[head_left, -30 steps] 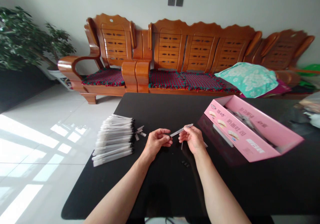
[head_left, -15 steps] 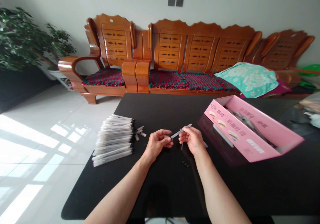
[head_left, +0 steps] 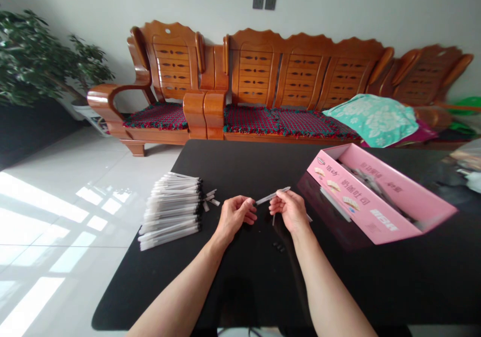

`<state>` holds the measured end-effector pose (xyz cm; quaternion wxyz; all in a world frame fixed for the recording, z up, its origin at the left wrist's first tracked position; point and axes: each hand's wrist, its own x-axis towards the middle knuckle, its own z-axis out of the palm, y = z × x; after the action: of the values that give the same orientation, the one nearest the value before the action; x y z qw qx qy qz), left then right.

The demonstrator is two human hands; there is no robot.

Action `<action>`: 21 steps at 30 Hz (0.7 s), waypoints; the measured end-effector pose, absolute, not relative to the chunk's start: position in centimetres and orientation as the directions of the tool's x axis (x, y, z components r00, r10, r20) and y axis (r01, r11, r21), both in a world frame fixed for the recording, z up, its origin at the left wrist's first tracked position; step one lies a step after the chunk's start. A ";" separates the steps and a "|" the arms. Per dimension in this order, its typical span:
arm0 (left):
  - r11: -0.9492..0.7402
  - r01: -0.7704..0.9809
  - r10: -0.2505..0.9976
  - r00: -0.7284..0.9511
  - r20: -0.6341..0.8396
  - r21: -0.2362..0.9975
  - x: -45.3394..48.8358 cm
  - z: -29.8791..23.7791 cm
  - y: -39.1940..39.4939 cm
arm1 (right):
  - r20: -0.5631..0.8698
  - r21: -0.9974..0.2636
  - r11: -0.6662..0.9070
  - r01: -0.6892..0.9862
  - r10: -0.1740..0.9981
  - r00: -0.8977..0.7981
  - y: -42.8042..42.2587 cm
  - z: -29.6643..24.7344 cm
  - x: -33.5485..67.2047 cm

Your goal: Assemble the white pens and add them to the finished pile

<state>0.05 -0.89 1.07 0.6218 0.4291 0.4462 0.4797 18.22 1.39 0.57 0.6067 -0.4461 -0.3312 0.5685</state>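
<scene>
A slim whitish pen [head_left: 267, 197] with a dark end at its left spans the gap between my two hands above the black table. My right hand [head_left: 288, 210] pinches it near its right end, thumb on top and fingers curled below. At the dark end, my left hand [head_left: 237, 213] has thumb and forefinger closed, hiding the very tip. To the left lies a stacked row of similar pens [head_left: 173, 206], their black ends facing right. Beside that row are several short pale pieces [head_left: 211, 197]. Small black pieces [head_left: 278, 247] lie on the table below my right hand.
A pink open box [head_left: 376, 206] with printed sides stands on the black table [head_left: 233, 161] at the right, holding greyish items I cannot make out. A pale strip [head_left: 335, 204] lies along its near side. Behind the table is a wooden sofa [head_left: 296, 71].
A dark length that showed beside the whitish tube between my hands is no longer visible. My left thumb has lifted slightly toward the pen's dark end; my right hand has barely moved.
</scene>
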 end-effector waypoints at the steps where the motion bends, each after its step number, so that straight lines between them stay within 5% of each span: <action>1: 0.175 -0.189 0.978 0.147 -0.149 0.966 0.0 1.0 -0.9 | -0.102 -0.916 -0.039 -0.399 0.985 0.137 1.4 0.6 18.2; 21: 0.149 -0.092 0.978 0.162 -0.133 0.985 0.1 0.6 -0.9 | -0.081 -0.923 -0.027 -0.383 0.989 0.124 1.3 0.7 18.2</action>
<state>0.05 -0.91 0.64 0.5968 0.4740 0.4674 0.4479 18.18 1.29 0.72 0.6068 -0.4404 -0.3438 0.5654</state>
